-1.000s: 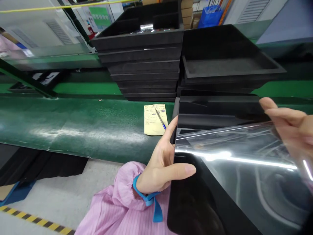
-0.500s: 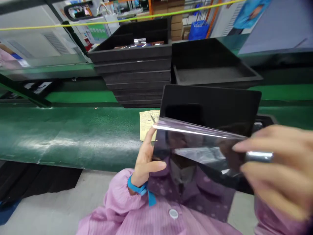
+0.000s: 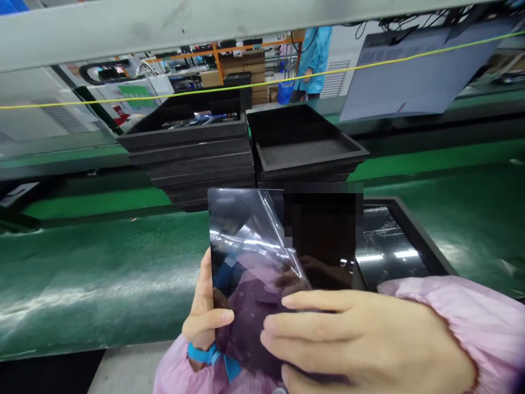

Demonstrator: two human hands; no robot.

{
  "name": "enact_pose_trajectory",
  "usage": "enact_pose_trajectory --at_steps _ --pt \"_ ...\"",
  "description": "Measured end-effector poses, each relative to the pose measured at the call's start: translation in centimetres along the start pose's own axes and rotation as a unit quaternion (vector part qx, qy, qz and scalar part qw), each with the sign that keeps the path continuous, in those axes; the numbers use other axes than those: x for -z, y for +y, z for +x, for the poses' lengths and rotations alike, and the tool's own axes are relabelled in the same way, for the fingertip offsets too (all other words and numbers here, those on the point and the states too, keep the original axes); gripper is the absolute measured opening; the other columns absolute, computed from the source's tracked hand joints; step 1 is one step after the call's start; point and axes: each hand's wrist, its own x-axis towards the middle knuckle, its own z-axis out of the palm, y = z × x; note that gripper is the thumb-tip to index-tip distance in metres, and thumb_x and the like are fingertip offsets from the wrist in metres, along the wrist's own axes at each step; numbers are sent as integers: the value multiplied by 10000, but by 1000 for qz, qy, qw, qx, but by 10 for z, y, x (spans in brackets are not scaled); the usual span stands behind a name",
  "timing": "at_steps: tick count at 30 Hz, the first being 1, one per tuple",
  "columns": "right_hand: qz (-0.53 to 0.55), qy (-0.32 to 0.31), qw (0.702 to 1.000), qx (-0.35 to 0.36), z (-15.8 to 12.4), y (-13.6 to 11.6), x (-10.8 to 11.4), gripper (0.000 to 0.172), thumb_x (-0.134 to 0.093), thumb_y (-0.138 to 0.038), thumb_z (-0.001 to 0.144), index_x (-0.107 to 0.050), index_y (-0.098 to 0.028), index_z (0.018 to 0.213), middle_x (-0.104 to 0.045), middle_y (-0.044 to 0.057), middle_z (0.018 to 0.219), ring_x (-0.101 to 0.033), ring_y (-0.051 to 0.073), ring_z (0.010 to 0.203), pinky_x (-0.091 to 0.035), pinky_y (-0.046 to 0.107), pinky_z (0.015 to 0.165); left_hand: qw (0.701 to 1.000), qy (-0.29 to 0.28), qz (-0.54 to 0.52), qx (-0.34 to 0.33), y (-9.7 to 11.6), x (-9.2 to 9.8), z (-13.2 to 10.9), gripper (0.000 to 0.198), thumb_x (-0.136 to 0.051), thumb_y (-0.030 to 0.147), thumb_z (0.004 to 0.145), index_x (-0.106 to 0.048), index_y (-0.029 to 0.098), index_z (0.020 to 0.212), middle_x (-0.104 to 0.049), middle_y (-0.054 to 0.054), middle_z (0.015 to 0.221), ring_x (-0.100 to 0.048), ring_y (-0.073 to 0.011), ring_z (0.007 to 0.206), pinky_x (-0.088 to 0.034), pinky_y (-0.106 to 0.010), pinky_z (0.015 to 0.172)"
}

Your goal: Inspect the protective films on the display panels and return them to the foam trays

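Note:
I hold a glossy black glass panel (image 3: pixel 324 241) upright in front of me. My left hand (image 3: pixel 205 317) grips its left edge, thumb across the front. A clear protective film (image 3: pixel 250 241) lies over the panel's left part, its edge lifted away from the glass. My right hand (image 3: pixel 356 345) is at the lower front of the panel, fingers together and stretched leftward, pinching the film's bottom corner. Both sleeves are pink.
A green conveyor belt (image 3: pixel 102 273) runs across behind the panel. On it are a stack of black foam trays (image 3: pixel 192 164), a lower stack (image 3: pixel 303 148), and a tray holding a dark panel (image 3: pixel 394 241). A person in blue (image 3: pixel 314 60) stands far back.
The view tilted up. The panel came upright and nearer me. My right hand moved from the panel's right side to its lower front, and the film now covers only the left part.

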Motion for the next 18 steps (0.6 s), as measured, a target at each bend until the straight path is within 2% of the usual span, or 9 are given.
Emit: enact_pose_trajectory --at_steps 2,4,7,8,10,12,15,18 --pt "6 -71 997 40 4 16 16 273 -460 -255 845 -678 -116 933 -514 120 1345 -317 235 1386 -304 363 1172 998 -4 -56 -11 2 -7 5 756 -650 221 635 -501 466 1335 -669 105 1247 -513 -259 1305 -431 -403 1093" --pt "27 -95 995 33 7 31 30 181 -509 -209 824 -666 -119 815 -464 136 1393 -234 267 1423 -268 391 1189 995 22 -84 -43 6 -16 12 535 -614 255 746 -599 411 1257 -640 94 1298 -443 -224 1365 -339 -364 1158" --pt "31 -68 997 7 8 52 39 181 -544 -177 902 -589 -134 732 -569 117 1272 -320 228 1389 -360 334 1139 991 61 -79 -95 12 -28 24 369 -560 328 870 -632 341 1232 -532 70 1428 -372 -206 1411 -272 -328 1188" --pt "6 -31 1000 -4 9 58 40 205 -554 -204 923 -561 -144 727 -611 93 1204 -363 214 1364 -373 334 1125 990 63 -73 -107 15 -31 28 364 -560 339 881 -627 334 1239 -511 66 1447 -373 -203 1410 -279 -319 1184" --pt "-74 88 993 -40 11 68 38 245 -581 -221 919 -504 -161 694 -660 44 1092 -426 219 1309 -368 398 1107 989 46 -63 -125 20 -37 35 386 -573 343 885 -599 345 1270 -513 65 1445 -411 -198 1386 -323 -305 1162" --pt "-135 210 962 -108 14 76 34 272 -602 -193 885 -469 -166 649 -667 23 1069 -453 252 1259 -352 482 1066 988 30 -58 -143 28 -42 40 416 -563 344 896 -558 353 1312 -538 64 1422 -457 -194 1354 -360 -295 1139" --pt "-90 316 921 -207 22 84 32 290 -584 -160 863 -461 -174 601 -673 27 1022 -513 249 1140 -394 480 1001 985 31 -49 -160 43 -51 45 420 -544 274 909 -556 291 1328 -563 57 1397 -459 -180 1352 -336 -252 1149" --pt "-15 382 890 -248 32 90 31 301 -596 -147 843 -456 -177 578 -682 15 932 -572 214 1010 -449 426 949 987 26 -58 -150 58 -60 51 434 -451 171 923 -542 201 1346 -628 20 1321 -515 -193 1305 -358 -299 1148"
